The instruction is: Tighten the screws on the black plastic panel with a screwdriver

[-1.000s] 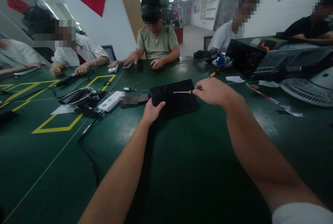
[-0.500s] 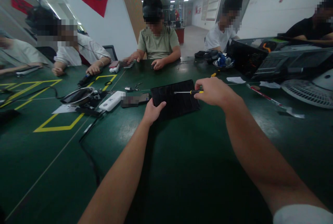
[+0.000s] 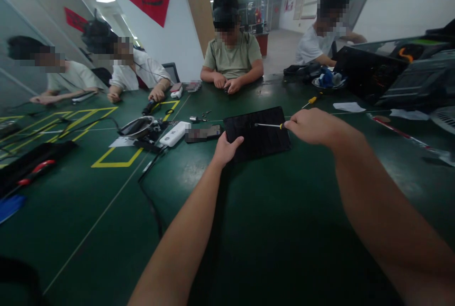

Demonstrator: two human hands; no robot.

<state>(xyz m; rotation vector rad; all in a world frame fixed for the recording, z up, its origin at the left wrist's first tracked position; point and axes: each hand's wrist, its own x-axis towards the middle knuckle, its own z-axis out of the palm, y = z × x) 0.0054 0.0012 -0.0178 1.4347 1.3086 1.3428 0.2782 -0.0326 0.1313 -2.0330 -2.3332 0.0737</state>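
A flat black rectangular panel with a ribbed-looking surface lies slightly tilted on the green table. My left hand is closed on its left edge, thumb on top and fingers hidden beneath. From the right, my right hand grips a screwdriver, its thin metal shaft pointing left across the panel. Most of the handle is covered by my fingers; only a bit of yellow shows. The tip is over the panel's middle, but whether it touches I cannot tell.
Left of the panel are a phone, a white power bank and a metal dish. Beyond my right hand lie a yellow-handled screwdriver and a bowl. A computer case stands right. Several people sit around the table.
My view has swung left, so everything sits farther right. My right hand now covers more of the screwdriver's handle. The person opposite has brought both hands together. My left hand keeps hold of the panel.
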